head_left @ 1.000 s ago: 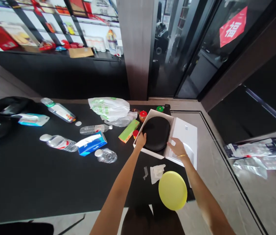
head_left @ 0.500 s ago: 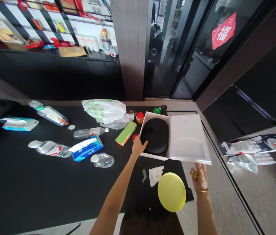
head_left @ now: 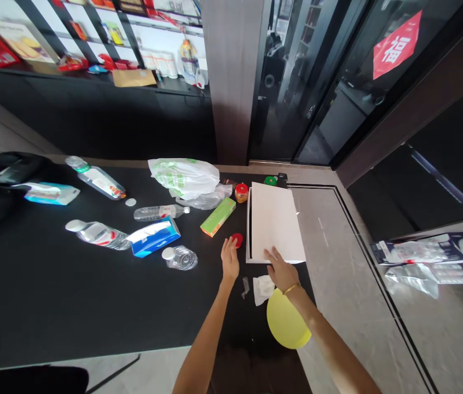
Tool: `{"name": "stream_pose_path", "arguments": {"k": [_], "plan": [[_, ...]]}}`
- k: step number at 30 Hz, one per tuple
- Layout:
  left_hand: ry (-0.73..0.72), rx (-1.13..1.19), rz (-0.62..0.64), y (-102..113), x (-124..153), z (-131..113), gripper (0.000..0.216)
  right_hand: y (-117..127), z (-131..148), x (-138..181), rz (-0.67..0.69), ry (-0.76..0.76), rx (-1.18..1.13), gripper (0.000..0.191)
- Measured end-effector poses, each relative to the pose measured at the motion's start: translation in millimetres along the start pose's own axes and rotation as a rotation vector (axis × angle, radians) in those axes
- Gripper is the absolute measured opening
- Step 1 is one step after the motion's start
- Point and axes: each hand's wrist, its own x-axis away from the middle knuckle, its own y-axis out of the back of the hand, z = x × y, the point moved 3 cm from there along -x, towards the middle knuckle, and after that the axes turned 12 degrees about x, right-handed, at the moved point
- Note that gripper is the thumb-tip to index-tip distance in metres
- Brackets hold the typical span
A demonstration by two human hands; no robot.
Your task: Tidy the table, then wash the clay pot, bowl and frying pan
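A white box [head_left: 276,221] lies at the right end of the black table with its lid down, a narrow dark gap showing along its left side. My right hand [head_left: 283,272] rests on the near edge of the lid with its fingers apart. Left of the box, my left hand [head_left: 230,261] is open with fingers stretched out, its fingertips at a round red lid [head_left: 237,240]. Whether they touch it, I cannot tell. Below the right hand, a yellow round plate [head_left: 287,323] is partly covered by my forearm. A crumpled white tissue [head_left: 262,289] sits beside it.
A green-and-orange box [head_left: 218,216], a red-lidded jar [head_left: 241,192] and a white plastic bag [head_left: 186,178] are behind my left hand. Farther left are a blue tissue pack [head_left: 155,238] and several plastic bottles, one a short clear bottle [head_left: 180,258]. Floor [head_left: 338,306] lies beyond the table's right edge.
The box lid has swung from open on the right to closed over the black round thing inside. My right hand moved left onto the lid; my left hand let go of the box's left side.
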Motion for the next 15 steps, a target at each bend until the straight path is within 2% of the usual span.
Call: {"name": "stream_pose_path", "arguments": {"k": [1,3,5,8,12,15], "plan": [[-0.009,0.060,-0.026,3.6,-5.5,-5.1,0.049,-3.1,4.5,-3.3,0.043,0.001,0.061,0.059],[-0.031,0.114,0.016,-1.0,-20.4,-18.6,0.049,-6.1,9.7,-8.0,0.088,0.010,0.146,0.060],[-0.022,0.073,0.120,-19.1,-39.3,-31.9,0.050,-6.2,12.1,-10.2,0.110,0.027,0.191,0.062],[0.106,-0.018,0.208,-55.0,-72.3,-40.7,0.055,-4.8,13.8,-10.3,0.127,0.051,0.204,0.063],[0.276,-0.046,0.185,-86.7,-108.4,-31.0,0.064,-7.0,2.5,-13.5,0.105,0.061,0.036,0.056],[0.302,-0.052,0.156,-92.4,-112.5,-16.3,0.062,-8.9,-32.4,-25.1,-0.003,0.032,-0.207,0.049]]}}
